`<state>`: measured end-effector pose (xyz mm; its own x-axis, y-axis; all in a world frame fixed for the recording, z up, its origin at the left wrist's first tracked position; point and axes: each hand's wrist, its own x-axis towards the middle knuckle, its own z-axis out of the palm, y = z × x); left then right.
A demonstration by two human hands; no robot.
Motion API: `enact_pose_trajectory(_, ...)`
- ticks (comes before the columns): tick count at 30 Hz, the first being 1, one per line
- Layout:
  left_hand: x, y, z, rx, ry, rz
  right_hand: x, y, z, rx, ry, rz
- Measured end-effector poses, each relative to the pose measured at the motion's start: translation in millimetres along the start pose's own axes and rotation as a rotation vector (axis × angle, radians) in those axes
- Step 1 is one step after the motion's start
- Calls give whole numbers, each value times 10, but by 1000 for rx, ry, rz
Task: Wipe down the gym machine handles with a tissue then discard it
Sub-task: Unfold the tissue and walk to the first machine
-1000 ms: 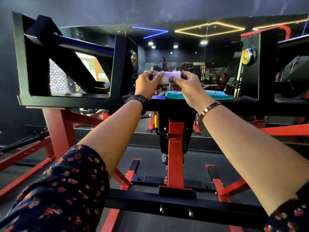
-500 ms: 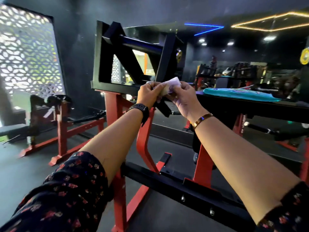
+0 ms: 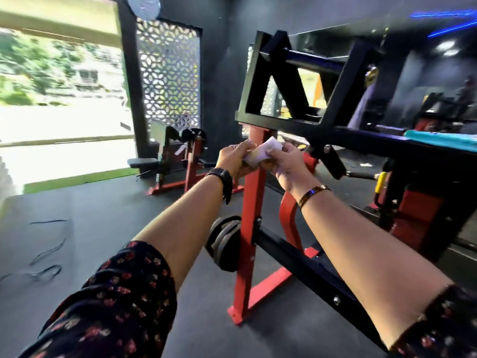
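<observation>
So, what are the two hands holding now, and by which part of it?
A white tissue, held between both: the left hand pinches its left end, the right hand its right end.

Both arms reach out front, and the left hand (image 3: 233, 157) and right hand (image 3: 286, 164) pinch a white tissue (image 3: 260, 152) between them, in front of the gym machine's (image 3: 281, 124) red post (image 3: 251, 215). There's a black watch (image 3: 223, 179) on the left wrist and a gold bracelet (image 3: 313, 193) on the right. Weight plates (image 3: 224, 244) hang low beside the post.
</observation>
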<state>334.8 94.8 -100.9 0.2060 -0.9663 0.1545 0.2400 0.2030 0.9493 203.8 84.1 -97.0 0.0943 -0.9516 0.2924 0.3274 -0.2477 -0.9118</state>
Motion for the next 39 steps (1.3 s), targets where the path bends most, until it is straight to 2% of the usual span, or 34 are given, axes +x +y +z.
enact_pose_trajectory(6,-174,-69,-692,-190,108,-94,-88,409,608,118,-58,107)
enact_pose_trajectory(13,-38,-117,-1504,-119,181,-42,145,931,1287,162,-54,282)
enact_pose_trajectory(21,515,-86,-2599,-173,331,-98,641,1634,2135,197,-114,492)
enact_pose_trajectory(30,1389,-33,-3601,-228,329,-207,1267,2276,3043,257,-97,559)
enact_pose_trajectory(39,2421,-226,-4138,-278,294,-244,2201,2889,3384,260,-43,567)
